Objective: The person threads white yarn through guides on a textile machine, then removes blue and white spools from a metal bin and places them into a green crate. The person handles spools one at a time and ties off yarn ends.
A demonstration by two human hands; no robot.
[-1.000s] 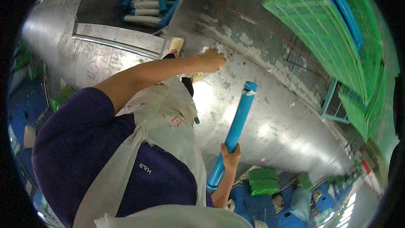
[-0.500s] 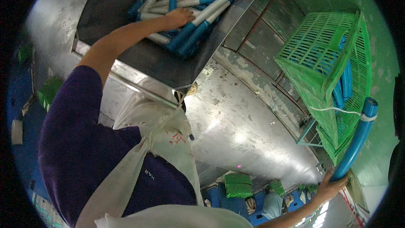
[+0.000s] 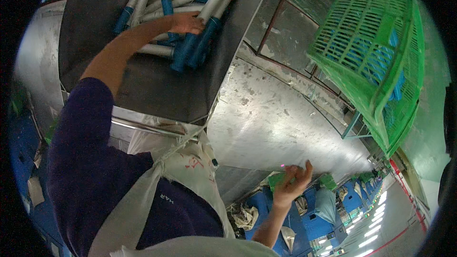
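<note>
Several long bobbins [image 3: 142, 4], blue tubes partly wound in white, lie in a loose pile inside a dark, flat-bottomed bin [image 3: 157, 83]. My left hand [image 3: 185, 23] reaches across into this pile, its fingers curled round one white-and-blue bobbin [image 3: 216, 1] on the right side. A similar bobbin [image 3: 223, 7] lies right alongside it. My right hand [image 3: 291, 185] is raised in front of me at the lower right, fingers apart, with nothing in it. At the upper right, a green slatted plastic basket [image 3: 354, 24] holds blue tubes [image 3: 396, 85], partly hidden by its walls.
The bin's metal rim [image 3: 143, 124] runs close in front of my apron [image 3: 193, 154]. A worn metal surface [image 3: 266, 114] stretches to the right of the bin. Blue machine housings [image 3: 319, 207] line up at the lower right, beside a red rail [image 3: 408, 195].
My right hand has let go of a blue tube by the green basket and come back left, empty. My left hand has closed on a bobbin. The whole view has shifted.
</note>
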